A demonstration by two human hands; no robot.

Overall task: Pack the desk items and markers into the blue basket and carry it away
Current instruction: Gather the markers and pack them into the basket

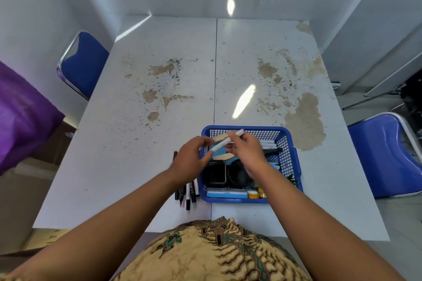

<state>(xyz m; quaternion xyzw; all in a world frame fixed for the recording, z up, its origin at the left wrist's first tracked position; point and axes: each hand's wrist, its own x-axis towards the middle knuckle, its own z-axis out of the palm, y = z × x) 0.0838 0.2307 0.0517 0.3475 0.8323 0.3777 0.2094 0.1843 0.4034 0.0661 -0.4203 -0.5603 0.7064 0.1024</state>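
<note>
Blue basket (228, 199) sits on the near right part of the table (137, 143), directly in front of you. You hold a white marker (225, 142) above its far left corner, tilted, with the upper end pointing away from you. Your right hand (247, 151) grips the upper half, its fingers (235, 138) curled round the barrel. Your left hand (190, 161) seems to pinch the lower end between thumb and forefinger, though the contact is hard to make out.

Inside the basket, a black square container (214, 172) stands just beside a black round bowl (237, 175). A blue and white block (227, 194) lies along the near wall, with small yellow items (253, 194) next to it. More pens (270, 145) lie against the far right side.

Loose markers (188, 191) lie in a cluster on the table, just left of the basket and partly under your left wrist. The tabletop is white with brown stains. A blue chair (84, 66) stands at the left edge and another chair (383, 155) at the right.
</note>
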